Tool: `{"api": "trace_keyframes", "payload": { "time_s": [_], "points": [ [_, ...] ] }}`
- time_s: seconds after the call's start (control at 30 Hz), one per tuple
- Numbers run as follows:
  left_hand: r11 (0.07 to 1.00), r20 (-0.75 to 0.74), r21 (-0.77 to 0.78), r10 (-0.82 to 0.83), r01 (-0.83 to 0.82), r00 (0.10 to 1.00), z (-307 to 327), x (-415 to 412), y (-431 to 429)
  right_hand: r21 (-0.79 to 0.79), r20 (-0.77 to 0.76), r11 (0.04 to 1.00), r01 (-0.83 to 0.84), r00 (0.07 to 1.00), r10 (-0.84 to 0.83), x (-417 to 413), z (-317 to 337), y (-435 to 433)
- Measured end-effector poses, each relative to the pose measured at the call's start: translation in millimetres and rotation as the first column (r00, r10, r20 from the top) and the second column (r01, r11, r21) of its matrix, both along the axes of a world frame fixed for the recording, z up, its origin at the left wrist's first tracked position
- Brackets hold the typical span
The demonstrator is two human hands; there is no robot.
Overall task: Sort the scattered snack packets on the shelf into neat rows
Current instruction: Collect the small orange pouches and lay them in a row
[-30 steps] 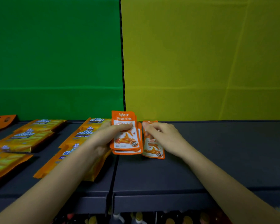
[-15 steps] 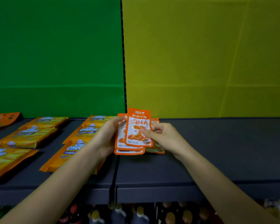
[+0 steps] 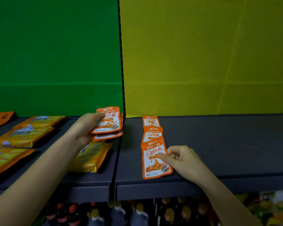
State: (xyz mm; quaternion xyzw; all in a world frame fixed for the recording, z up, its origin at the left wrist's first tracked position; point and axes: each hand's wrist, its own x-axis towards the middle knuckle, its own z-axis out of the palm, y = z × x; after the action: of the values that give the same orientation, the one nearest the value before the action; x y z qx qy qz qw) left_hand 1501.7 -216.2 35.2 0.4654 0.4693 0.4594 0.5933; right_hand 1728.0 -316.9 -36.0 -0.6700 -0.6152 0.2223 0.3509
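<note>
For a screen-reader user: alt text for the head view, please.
The right hand presses the front orange packet of a three-packet row flat on the dark shelf, while the left hand holds a small stack of orange packets.

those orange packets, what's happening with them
A person is laying small orange snack packets in a row on the dark shelf. Three overlapping packets run front to back; the right hand touches the nearest packet. The left hand holds a small stack above the shelf.

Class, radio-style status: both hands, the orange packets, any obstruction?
Left hand holds packet stack. Right hand touches front packet of row. Nothing blocking.
</note>
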Motion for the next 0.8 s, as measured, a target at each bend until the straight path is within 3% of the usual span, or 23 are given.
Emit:
{"api": "trace_keyframes", "payload": {
  "time_s": [0.2, 0.43, 0.57, 0.8],
  "points": [
    [0.999, -0.033, -0.008, -0.048, 0.048, 0.998, -3.3, 7.7, -1.5, -0.019, 0.266, 0.999, 0.039, 0.963, -0.033, 3.0, 6.5, -1.5],
    [0.995, -0.067, -0.009, -0.098, 0.098, 0.993, -1.9, 14.8, -2.5, -0.045, 0.398, 0.994, 0.102, 0.914, -0.076, 5.5, 14.7, -2.9],
    [0.986, -0.076, 0.031, -0.161, 0.164, 0.984, -1.3, 32.4, -5.4, 0.077, 0.332, 0.989, 0.127, 0.932, -0.146, 14.6, 28.3, 2.9],
    [0.962, -0.11, 0.084, -0.25, 0.259, 0.962, -11.8, 97.8, -10.8, 0.201, 0.198, 0.979, 0.031, 0.978, -0.072, 31.9, 47.8, 35.9]
  ]
}}
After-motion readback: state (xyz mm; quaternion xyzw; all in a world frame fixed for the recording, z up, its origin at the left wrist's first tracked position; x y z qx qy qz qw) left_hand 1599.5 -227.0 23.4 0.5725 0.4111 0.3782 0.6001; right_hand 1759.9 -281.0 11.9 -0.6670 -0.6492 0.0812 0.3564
